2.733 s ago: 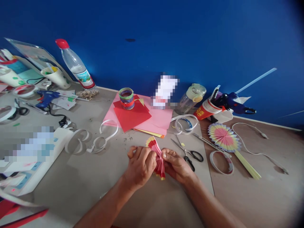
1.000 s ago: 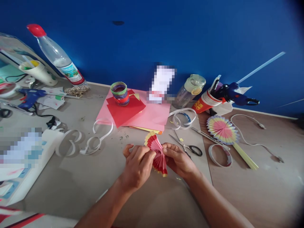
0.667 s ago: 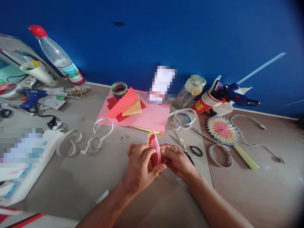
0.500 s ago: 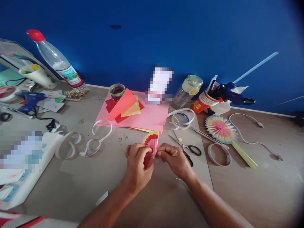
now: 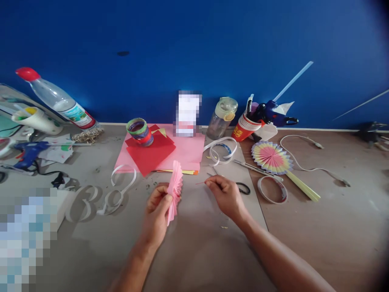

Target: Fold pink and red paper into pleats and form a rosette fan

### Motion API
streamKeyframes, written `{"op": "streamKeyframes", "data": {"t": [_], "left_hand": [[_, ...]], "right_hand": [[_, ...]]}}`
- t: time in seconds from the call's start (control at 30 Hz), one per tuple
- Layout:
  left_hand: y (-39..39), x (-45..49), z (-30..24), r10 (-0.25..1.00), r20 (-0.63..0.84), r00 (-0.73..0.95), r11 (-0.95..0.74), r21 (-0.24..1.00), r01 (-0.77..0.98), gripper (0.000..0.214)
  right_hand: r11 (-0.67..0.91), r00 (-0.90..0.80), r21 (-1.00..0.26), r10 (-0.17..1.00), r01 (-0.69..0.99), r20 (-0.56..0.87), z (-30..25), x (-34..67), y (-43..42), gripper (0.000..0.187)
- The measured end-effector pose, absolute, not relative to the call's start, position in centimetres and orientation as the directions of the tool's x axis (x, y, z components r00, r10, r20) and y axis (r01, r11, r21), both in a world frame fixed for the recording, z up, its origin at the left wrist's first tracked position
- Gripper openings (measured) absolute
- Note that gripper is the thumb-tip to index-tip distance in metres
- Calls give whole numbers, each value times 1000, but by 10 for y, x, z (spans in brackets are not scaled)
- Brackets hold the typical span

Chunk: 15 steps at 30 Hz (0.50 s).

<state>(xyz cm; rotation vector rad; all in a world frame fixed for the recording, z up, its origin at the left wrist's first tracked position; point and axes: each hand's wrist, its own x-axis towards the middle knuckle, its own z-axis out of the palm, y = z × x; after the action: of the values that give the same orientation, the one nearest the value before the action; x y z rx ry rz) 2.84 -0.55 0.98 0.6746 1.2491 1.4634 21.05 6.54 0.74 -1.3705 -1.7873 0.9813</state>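
Observation:
My left hand (image 5: 156,209) pinches the middle of a pleated pink paper fan (image 5: 174,190), held upright over the table. My right hand (image 5: 223,194) has come away to the right and pinches a thin red strand (image 5: 200,183) that points toward the fan. A black-handled pair of scissors (image 5: 241,187) lies just behind my right hand, partly hidden by it. A stack of pink and red paper sheets (image 5: 161,152) lies beyond the fan, with a roll wrapped in coloured bands (image 5: 138,131) standing on it.
A finished multicoloured paper fan on a yellow stick (image 5: 272,158) lies at the right beside a tape ring (image 5: 269,190). Curled white strips (image 5: 220,148), a jar (image 5: 221,117), a red cup with a blue glue gun (image 5: 261,119), a bottle (image 5: 59,101) and a second glue gun (image 5: 27,152) crowd the back and left.
Both hands were pressed together on the folded fan; now my right hand has pulled away to the right with a thin strand, and my left alone holds the fan. The lifted red sheet lies flat again.

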Motion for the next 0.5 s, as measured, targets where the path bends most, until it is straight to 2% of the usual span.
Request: {"op": "streamKeyframes", "data": {"t": [0.1, 0.2, 0.37, 0.5], "left_hand": [[0, 22, 10, 918, -331, -219, 166, 822, -545, 17], [4, 23, 8, 892, -415, -179, 209, 730, -651, 19], [7, 26, 4, 885, -451, -112, 258, 677, -689, 19], [8, 26, 3, 884, -462, -73, 306, 689, -656, 16]], "right_hand": [[59, -200, -935, 980, 349, -13, 12, 213, 70, 19], [99, -195, -959, 980, 266, 47, 19, 211, 66, 18], [248, -184, -922, 963, 297, 199, 33, 210, 56, 12], [388, -276, -846, 913, 365, 300, 48, 216, 54, 12]]}}
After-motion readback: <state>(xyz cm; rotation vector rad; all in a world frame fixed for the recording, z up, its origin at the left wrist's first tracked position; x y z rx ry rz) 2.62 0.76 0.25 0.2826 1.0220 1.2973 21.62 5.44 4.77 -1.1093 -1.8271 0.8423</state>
